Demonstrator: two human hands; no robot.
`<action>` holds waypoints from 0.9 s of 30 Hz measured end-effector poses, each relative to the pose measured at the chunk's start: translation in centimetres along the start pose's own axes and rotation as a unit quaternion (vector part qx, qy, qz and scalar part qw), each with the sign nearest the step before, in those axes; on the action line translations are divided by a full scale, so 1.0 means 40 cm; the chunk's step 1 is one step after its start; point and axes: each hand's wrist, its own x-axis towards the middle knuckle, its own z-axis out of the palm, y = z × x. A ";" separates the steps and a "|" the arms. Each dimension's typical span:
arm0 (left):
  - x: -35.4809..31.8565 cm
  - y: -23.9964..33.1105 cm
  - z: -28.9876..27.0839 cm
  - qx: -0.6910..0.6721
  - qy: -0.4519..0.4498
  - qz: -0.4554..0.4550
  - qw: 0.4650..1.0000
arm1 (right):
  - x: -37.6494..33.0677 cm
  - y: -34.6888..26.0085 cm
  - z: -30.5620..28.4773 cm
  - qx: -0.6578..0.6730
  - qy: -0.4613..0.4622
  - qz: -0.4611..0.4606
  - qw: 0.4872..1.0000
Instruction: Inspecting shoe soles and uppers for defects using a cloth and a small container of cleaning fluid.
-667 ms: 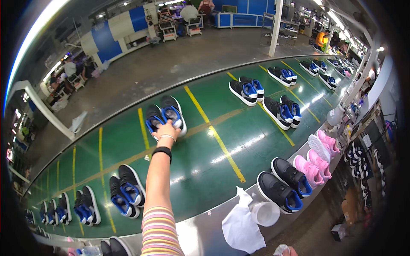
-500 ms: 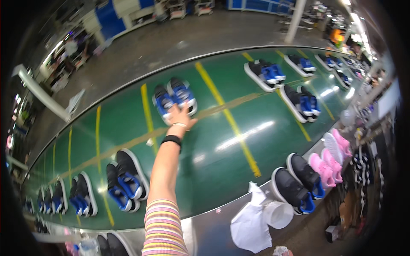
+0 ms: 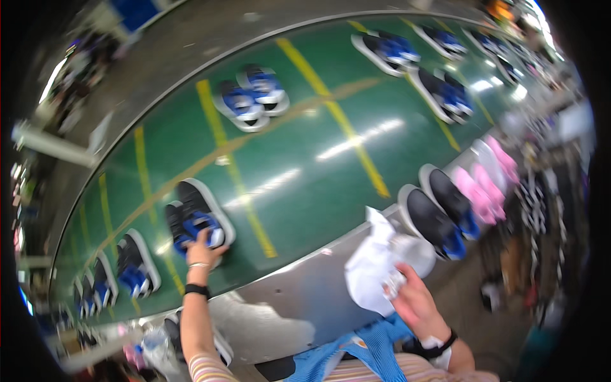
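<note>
My left hand (image 3: 205,250) is closed over the heel end of a pair of black and blue shoes with white soles (image 3: 198,213), on the near side of the green surface. Its fingertips reach into the blue heel openings, slightly blurred. At the lower right, my right hand (image 3: 417,299) pinches a small crumpled white wad (image 3: 393,284), whose material I cannot make out. Just beyond that wad, a white cloth (image 3: 366,286) lies on the metal edge against a round white container (image 3: 414,254). Another black and blue pair (image 3: 251,99) sits farther back on the green surface.
More shoe pairs stand along the yellow-striped green surface (image 3: 286,184), left (image 3: 135,264) and right (image 3: 439,95). On the metal ledge (image 3: 267,302) at right are black shoes (image 3: 433,210) and pink shoes (image 3: 480,191). A pale post (image 3: 57,146) rises at the far left.
My left hand has left the farther shoe pair and come back toward me onto the nearer pair. My right hand with the white wad has risen into view. The view has tilted down.
</note>
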 end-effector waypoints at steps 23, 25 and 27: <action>-0.770 0.158 0.122 0.020 0.142 0.177 0.974 | 0.204 -0.104 -0.235 -0.858 -0.073 -0.302 0.409; -0.722 0.145 0.144 0.036 0.119 0.173 0.977 | 0.198 -0.102 -0.245 -0.862 -0.072 -0.310 0.394; -0.700 0.146 0.145 0.026 0.110 0.191 0.975 | 0.206 -0.102 -0.261 -0.867 -0.069 -0.317 0.378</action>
